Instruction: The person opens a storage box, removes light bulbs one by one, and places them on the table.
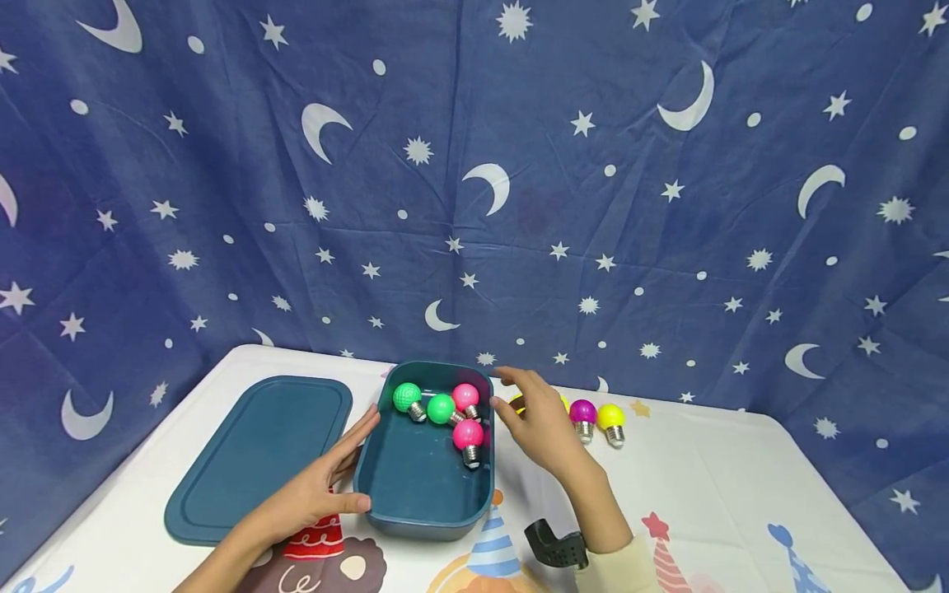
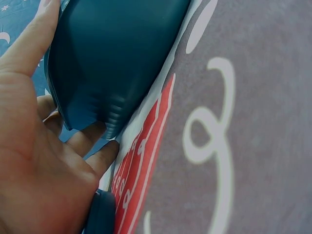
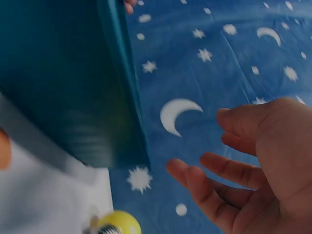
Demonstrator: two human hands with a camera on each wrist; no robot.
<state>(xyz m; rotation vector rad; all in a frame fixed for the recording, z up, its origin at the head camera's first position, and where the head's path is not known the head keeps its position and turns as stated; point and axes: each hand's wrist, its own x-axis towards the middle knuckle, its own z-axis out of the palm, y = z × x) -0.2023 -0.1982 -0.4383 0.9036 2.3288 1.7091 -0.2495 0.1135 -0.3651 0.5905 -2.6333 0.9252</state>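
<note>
Down at the bottom of the frame, a pale sleeve (image 1: 619, 568) and a black band (image 1: 556, 548) are nearest to us. Just left of the bottom middle, the left hand (image 1: 307, 492) lies along the left side of the blue-green box (image 1: 415, 486). Its fingers are long and straight, and they touch the box but do not squeeze it. The right hand (image 1: 544, 428) is at the far right corner of the box, with its fingers loose and spread. The right wrist view shows a gap there, so it holds nothing. The two hands are apart, with the box between them.

The box sits low in the middle of the frame, flat on the bench (image 1: 712, 494). A flat blue-green lid (image 1: 255, 461) lies to its left. In the far half of the box are two green bulbs (image 1: 406, 397) and two pink bulbs (image 1: 468, 434). The near half is bare.

I think the left hand should push gently, so the box does not slip or tip. The right hand should go over the rim without bumping it. Round bulbs may roll, so set them down low and softly.

Right of the box are a purple bulb (image 1: 583, 411) and a yellow bulb (image 1: 611, 415). Farthest back hangs a blue curtain (image 1: 534, 305) with moons and stars.
</note>
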